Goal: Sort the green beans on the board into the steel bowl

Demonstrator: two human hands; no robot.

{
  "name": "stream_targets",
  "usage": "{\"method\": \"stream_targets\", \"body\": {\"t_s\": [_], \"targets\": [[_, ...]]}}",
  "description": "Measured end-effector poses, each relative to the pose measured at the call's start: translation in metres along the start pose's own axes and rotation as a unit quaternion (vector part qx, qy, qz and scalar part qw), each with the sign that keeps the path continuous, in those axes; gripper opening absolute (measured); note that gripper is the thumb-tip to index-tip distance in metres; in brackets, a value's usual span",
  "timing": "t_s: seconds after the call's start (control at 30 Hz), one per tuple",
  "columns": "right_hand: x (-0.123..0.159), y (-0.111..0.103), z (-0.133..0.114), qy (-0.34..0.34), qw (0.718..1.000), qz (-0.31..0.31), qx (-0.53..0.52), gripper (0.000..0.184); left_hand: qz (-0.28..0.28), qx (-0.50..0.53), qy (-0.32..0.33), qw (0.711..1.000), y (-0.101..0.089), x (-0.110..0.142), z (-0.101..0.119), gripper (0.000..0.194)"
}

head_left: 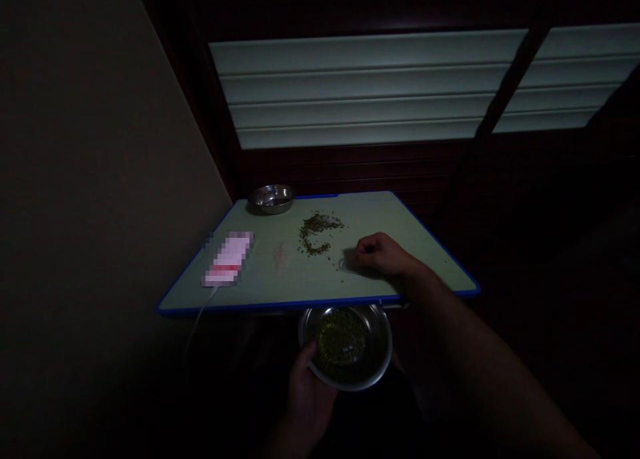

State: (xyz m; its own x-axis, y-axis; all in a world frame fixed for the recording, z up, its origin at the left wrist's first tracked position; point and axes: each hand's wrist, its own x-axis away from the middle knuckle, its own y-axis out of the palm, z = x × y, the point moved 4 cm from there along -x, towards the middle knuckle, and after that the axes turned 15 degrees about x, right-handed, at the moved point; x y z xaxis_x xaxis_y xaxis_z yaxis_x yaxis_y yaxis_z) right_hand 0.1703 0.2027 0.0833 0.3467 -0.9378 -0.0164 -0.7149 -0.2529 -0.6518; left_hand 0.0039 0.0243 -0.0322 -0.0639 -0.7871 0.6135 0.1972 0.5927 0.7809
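My left hand [311, 394] grips the rim of a steel bowl [379, 352] just below the table's front edge, thumb over the near left side. Inside the bowl lies a layer of small green grains [341, 336] that look like mung beans. Above the board-like tabletop, my right hand [379, 252] is closed with its fingers curled down. A faint, pale curved outline [345, 264] shows beside its fingertips; what it is, or whether I hold it, I cannot make out. Left of that hand, a loose pile of similar grains [315, 231] is spread in a curve.
The pale green tabletop [260, 289] has a blue edge. A second steel bowl [273, 199] stands at its back left corner. A phone [229, 258] with a blurred screen lies at the left, with a white cable [200, 316] hanging off the front. Behind stands a dark slatted panel [370, 89].
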Motion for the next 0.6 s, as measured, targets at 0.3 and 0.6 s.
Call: {"method": "stream_targets", "body": {"t_s": [0.3, 0.6], "targets": [[-0.0008, 0.0042, -0.0018, -0.003, 1.000, -0.021, 0.004, 0.023, -0.022, 0.008, 0.001, 1.000, -0.0027, -0.0020, -0.0012, 0.045], [-0.0024, 0.0035, 0.0012, -0.010, 1.000, 0.004, -0.006, 0.025, -0.005, 0.018, -0.006, 1.000, -0.0037, -0.0014, -0.0013, 0.038]]}}
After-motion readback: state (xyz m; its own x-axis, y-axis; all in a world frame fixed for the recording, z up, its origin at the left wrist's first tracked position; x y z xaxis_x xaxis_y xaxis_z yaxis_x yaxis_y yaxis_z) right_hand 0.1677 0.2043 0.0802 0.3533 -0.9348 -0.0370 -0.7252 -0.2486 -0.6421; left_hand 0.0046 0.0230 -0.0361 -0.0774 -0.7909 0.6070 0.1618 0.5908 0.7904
